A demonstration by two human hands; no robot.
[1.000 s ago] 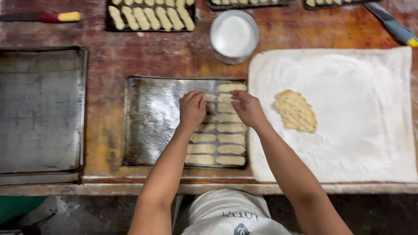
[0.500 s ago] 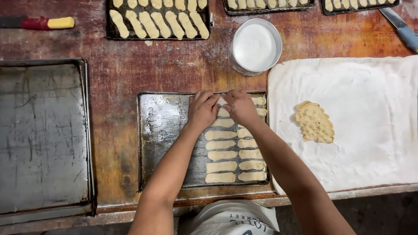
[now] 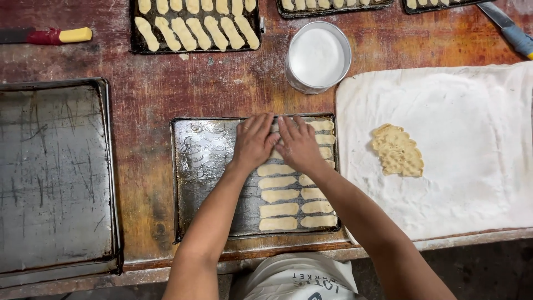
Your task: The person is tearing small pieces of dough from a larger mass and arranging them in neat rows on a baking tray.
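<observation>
Near the bench's front edge, left hand point(image 3: 254, 140) and right hand point(image 3: 298, 145) lay side by side, fingers flat and spread, pressing dough strips point(image 3: 294, 208) at the far end of the middle baking tray point(image 3: 202, 178); nothing gripped.

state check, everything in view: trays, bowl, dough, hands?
Middle tray: greased, right side holds two columns of dough strips.
Left tray: bare.
Top tray: full of strips.
Bowl: holds white powder.
Cloth: floured, spread flat.
Dough piece: flattened, scored, on cloth.
Left hand: flat on strips.
Right hand: flat on strips.
</observation>
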